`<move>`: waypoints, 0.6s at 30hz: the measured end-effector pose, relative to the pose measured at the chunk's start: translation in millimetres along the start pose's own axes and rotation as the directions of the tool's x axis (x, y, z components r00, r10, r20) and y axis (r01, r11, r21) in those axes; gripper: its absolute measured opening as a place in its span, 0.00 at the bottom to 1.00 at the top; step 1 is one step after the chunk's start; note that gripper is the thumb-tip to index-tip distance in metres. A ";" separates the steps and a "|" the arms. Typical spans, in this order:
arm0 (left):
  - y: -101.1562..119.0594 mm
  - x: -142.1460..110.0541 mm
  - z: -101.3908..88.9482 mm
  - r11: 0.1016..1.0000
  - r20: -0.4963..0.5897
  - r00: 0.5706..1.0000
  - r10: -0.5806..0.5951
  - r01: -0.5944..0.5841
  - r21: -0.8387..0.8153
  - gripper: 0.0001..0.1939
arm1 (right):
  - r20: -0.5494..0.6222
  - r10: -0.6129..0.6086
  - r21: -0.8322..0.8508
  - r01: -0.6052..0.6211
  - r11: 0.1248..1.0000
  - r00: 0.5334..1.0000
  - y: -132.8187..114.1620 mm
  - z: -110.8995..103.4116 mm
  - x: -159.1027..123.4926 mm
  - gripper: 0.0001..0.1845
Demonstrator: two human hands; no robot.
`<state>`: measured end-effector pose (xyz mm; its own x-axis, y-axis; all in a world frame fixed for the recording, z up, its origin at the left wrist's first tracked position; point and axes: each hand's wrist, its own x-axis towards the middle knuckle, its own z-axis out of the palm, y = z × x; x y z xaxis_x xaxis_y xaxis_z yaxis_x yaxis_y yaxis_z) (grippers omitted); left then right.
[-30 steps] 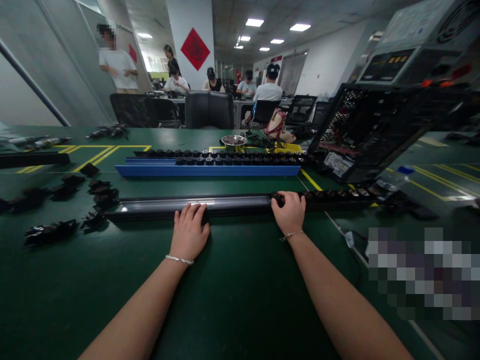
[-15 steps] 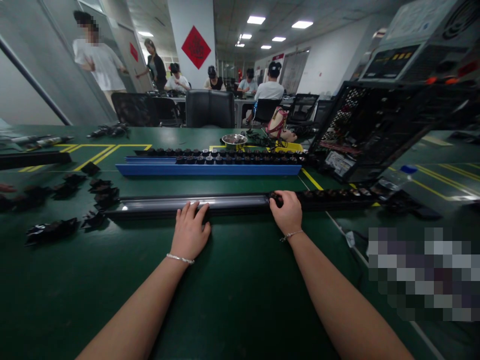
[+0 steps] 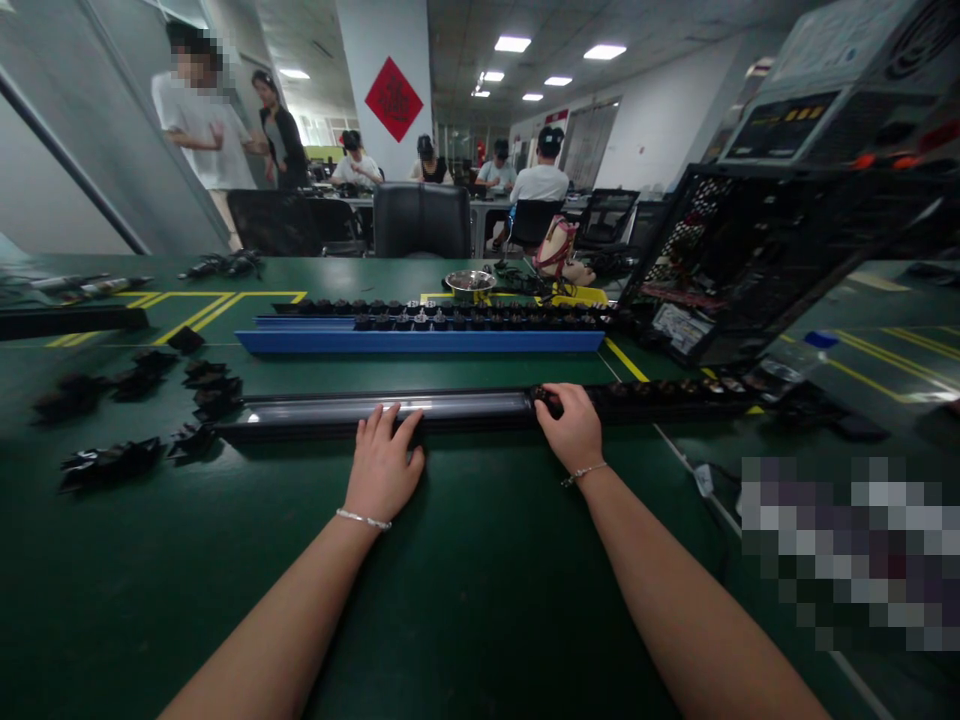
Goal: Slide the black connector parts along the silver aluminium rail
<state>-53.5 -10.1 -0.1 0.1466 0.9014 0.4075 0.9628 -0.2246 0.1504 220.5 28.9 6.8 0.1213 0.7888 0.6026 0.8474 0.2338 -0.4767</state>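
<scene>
A long dark rail point(image 3: 465, 408) lies across the green table point(image 3: 480, 560) in front of me. My left hand point(image 3: 382, 465) rests on its near edge, fingers stretched flat, holding nothing. My right hand point(image 3: 574, 425) sits on the rail further right, fingers curled over a small black part at the end of a row of black parts point(image 3: 660, 392) that fills the rail's right half. The left half of the rail is bare and shiny.
A blue rail point(image 3: 420, 341) with rows of black parts lies behind. Loose black parts point(image 3: 142, 410) are scattered at the left. An open computer case point(image 3: 750, 260) stands at the right. A steel bowl point(image 3: 469, 283), chairs and several people are beyond.
My right hand has slid slightly left along the rail with the row of parts. My left hand stays put. The people at the back left have walked on.
</scene>
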 end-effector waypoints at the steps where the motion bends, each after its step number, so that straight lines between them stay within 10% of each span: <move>1: -0.2 -0.1 0.4 1.000 -0.003 1.000 0.000 0.000 -0.003 0.25 | 0.007 -0.009 0.006 0.009 1.000 1.000 -0.5 0.0 -0.1 0.15; 18: -0.4 -0.4 0.9 1.000 -0.012 1.000 0.000 -0.001 -0.015 0.25 | 0.074 -0.080 0.093 0.073 0.993 0.994 -6.4 -3.6 -0.6 0.15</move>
<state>-53.7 -10.1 -1.2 0.1443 0.8968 0.4182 0.9592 -0.2306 0.1635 216.9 24.9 11.9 0.0145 0.8073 0.5900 0.8020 0.3429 -0.4890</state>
